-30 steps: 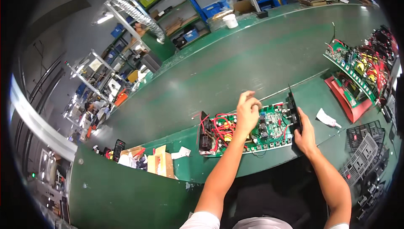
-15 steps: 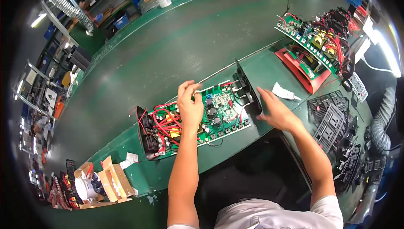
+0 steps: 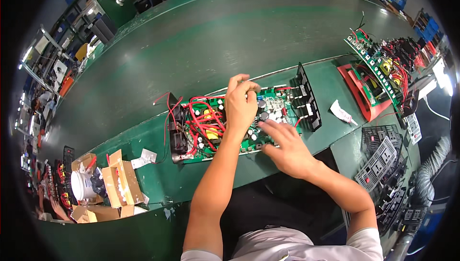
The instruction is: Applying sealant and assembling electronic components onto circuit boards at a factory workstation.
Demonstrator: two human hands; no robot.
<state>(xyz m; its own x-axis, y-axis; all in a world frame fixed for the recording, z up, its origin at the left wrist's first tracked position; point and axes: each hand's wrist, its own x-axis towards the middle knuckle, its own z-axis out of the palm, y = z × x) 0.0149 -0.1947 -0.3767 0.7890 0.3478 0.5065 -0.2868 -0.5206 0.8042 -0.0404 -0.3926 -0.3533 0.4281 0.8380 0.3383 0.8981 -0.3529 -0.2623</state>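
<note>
A long green circuit board (image 3: 275, 105) lies across the bench in front of me, with thick red wires (image 3: 203, 117) looped over its left half. At its left end stands a black end plate (image 3: 178, 134). A black slotted panel (image 3: 308, 99) stands upright off its right end, joined by short wires. My left hand (image 3: 241, 108) hovers over the board's middle, fingers bent and apart, with nothing seen in it. Lower and to its right, my right hand (image 3: 286, 150) is open above the board's near edge, fingers spread; whether the fingertips touch the board I cannot tell.
A white tube (image 3: 341, 113) lies right of the panel. Further right are stacked circuit boards (image 3: 378, 67) over a red piece (image 3: 352, 88), and grey and black socket panels (image 3: 378, 162). Cardboard boxes (image 3: 122, 182) and a white tub (image 3: 82, 185) stand at left. Another person's hand (image 3: 58, 209) shows beyond them.
My right hand has moved left from beside the black panel to over the board. The panel now stands further from the board's end. My left hand stays above the board; the whole view has shifted.
</note>
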